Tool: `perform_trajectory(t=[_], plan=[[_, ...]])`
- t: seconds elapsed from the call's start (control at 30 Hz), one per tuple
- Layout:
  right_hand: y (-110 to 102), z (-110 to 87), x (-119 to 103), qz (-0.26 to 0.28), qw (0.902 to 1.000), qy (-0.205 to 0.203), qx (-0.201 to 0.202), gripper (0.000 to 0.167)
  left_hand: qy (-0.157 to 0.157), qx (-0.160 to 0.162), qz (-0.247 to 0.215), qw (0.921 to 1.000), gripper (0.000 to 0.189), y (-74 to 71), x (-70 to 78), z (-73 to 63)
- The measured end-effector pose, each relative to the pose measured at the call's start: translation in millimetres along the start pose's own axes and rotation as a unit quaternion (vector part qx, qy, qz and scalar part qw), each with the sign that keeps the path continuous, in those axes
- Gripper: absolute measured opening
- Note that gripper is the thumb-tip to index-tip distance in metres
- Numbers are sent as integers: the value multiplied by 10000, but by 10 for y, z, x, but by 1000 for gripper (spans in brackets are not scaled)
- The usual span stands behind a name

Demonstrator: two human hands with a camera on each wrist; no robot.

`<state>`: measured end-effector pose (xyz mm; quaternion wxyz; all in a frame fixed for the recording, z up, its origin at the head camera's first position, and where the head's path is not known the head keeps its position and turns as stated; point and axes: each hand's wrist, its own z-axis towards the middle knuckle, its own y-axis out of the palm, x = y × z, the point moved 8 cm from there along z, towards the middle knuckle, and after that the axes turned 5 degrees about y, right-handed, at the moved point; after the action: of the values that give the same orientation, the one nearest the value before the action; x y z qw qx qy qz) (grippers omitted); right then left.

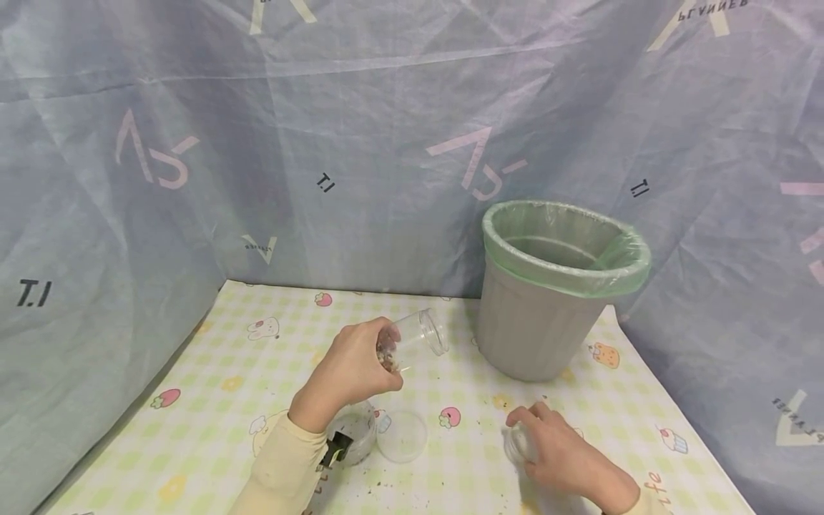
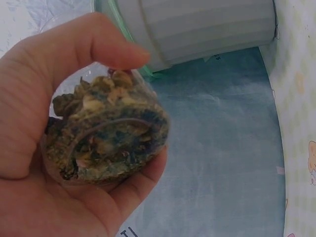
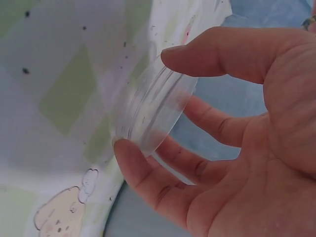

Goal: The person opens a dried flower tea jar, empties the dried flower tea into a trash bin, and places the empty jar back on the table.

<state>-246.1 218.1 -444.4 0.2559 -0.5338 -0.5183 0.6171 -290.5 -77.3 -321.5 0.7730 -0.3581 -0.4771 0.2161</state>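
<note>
My left hand [image 1: 350,365] grips a clear plastic jar [image 1: 415,340], tilted with its uncovered mouth toward the right. Dried plant bits [image 2: 111,126], brownish and yellowish like flower tea, lie at the jar's bottom. Low at the right, my right hand [image 1: 563,450] pinches a clear round lid [image 3: 155,106] by its edge; whether the lid touches the tablecloth I cannot tell. Below the left wrist stands another clear container [image 1: 363,429], partly hidden by the wrist and sleeve. Beside it a second clear lid [image 1: 402,438] lies flat.
A grey bin [image 1: 537,322] with a green liner [image 1: 566,279] stands at the back right. Small dark crumbs [image 3: 25,71] are scattered on the checked tablecloth [image 1: 238,415]. Grey-blue fabric [image 1: 360,143] hangs behind the table and along both sides.
</note>
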Motion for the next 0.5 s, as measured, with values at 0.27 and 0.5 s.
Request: perform_trajectory(t=[0.27, 0.5], plan=[[53, -24, 48, 25, 10000, 43, 83, 61, 22, -35, 2, 10000, 42, 16, -7, 6], [67, -28, 69, -225, 9995, 65, 219, 58, 44, 24, -12, 10000, 42, 24, -7, -2]])
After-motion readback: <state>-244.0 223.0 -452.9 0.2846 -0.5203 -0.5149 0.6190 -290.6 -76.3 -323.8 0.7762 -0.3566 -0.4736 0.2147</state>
